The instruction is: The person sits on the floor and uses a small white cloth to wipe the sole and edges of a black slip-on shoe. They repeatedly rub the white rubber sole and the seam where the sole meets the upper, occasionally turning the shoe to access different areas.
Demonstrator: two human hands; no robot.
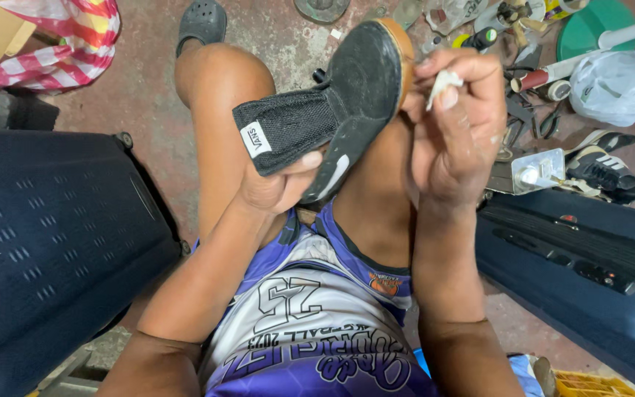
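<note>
White rectangular label (256, 139) on black shoe (332, 103) heel tab; left hand (277, 187) grips shoe; right hand (453, 121) fingers pinch white scrap (442, 84).

Setting: informal shoe-repair workplace at floor level. Evidence: stained, rough concrete floor (148, 110); loose clutter of hand tools and pliers (531, 125) lying on it; tubes and small bottles (479, 37) among them; a spare black sneaker with white stripes (604, 169); a white plastic bag (615, 84); a green round lid (589, 26); dark blue suitcases (53, 235) at either side; a striped red-and-white bag (67, 44).
</note>
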